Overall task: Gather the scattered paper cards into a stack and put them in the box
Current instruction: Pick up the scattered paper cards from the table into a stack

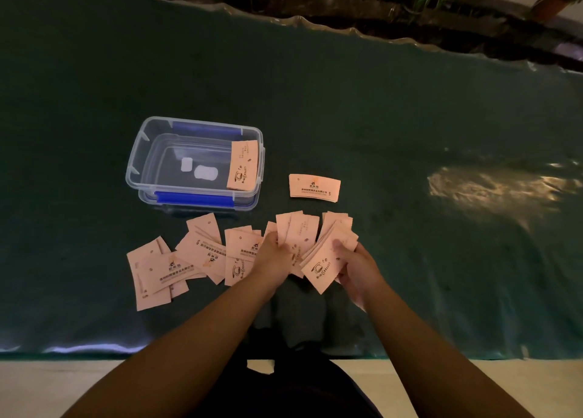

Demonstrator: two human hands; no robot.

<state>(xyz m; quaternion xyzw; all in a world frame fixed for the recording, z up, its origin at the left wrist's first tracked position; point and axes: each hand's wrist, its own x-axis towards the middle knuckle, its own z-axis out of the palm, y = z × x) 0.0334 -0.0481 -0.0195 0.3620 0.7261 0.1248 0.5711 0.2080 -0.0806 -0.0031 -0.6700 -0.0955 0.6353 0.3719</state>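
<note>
Several pale pink paper cards point(189, 260) with coffee-cup prints lie scattered and overlapping on the green table cover, left of my hands. My right hand point(356, 269) is shut on a fanned bunch of cards point(325, 260). My left hand point(273, 255) rests on cards in the middle and pinches several of them point(299, 231). One single card point(315, 188) lies apart, beyond my hands. The clear plastic box point(138, 162) with blue clips stands open at the left rear. One card point(243, 165) leans inside against its right wall.
The green cover point(410, 127) spreads wide to the right and far side, with a glare patch point(492, 184) at the right. Its near edge point(94, 351) runs just before my body. Two small white labels point(202, 170) show on the box bottom. Plants stand beyond the far edge.
</note>
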